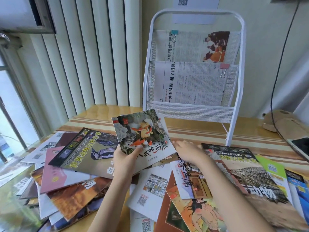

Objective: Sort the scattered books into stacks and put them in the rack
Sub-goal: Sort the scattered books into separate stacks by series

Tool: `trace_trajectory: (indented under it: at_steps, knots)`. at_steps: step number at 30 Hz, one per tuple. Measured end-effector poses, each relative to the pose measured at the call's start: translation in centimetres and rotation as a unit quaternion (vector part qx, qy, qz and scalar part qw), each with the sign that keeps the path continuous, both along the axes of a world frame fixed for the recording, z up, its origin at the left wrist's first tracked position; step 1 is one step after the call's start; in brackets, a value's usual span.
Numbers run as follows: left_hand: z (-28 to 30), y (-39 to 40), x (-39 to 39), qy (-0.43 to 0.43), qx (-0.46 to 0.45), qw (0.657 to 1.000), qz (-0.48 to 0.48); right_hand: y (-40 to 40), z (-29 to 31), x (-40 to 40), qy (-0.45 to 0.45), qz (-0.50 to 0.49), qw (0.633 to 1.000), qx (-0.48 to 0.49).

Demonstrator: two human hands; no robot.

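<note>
A heap of loose books [71,174] is spread over the table [192,129]. One picture book [143,136] is pinched at its lower edge by the left hand [127,158], held tilted above the heap. The right hand [187,151] is laid open, holding nothing. Same-size covers should probably be gathered first, edges squared, before the rack [192,113] behind gets loaded.

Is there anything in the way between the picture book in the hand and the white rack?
Nothing visible blocks it. The left hand holds the square picture book up over the pile, and only bare striped wooden table lies before the white wire rack. Its upper pockets already hold clipped newspapers.
</note>
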State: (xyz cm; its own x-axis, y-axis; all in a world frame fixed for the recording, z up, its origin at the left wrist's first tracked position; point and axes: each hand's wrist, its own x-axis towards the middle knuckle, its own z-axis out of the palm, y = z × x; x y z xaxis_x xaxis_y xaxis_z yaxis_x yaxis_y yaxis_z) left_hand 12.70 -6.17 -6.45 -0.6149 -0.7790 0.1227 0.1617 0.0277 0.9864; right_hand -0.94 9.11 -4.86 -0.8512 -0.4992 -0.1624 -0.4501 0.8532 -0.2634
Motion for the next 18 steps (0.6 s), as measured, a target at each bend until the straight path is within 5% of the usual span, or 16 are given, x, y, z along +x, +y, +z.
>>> trace_trajectory:
  at_steps: [3, 6, 9, 14, 18]
  knots:
    - [0.9, 0.0, 0.1, 0.022, 0.008, 0.999, -0.049, -0.6, 1.6, -0.4, -0.137, -0.055, 0.963, -0.225]
    - [2.7, -0.4, -1.8, 0.028, -0.04, 0.992, -0.12, -1.7, 3.1, -1.0, -0.233, -0.024, 0.872, -0.429]
    - [4.3, -1.4, -5.0, 0.05, -0.098, 0.989, -0.101, -2.5, 4.8, -2.6, -0.198, -0.045, 0.791, -0.577]
    - [2.7, -3.4, -10.1, 0.02, -0.195, 0.98, -0.034, -4.2, 3.8, -4.0, -0.129, -0.02, 0.847, -0.515]
    - [-1.3, -4.1, -11.6, -0.123, -0.19, 0.973, -0.034, -4.7, -1.2, -5.6, -0.031, -0.087, 0.91, -0.405]
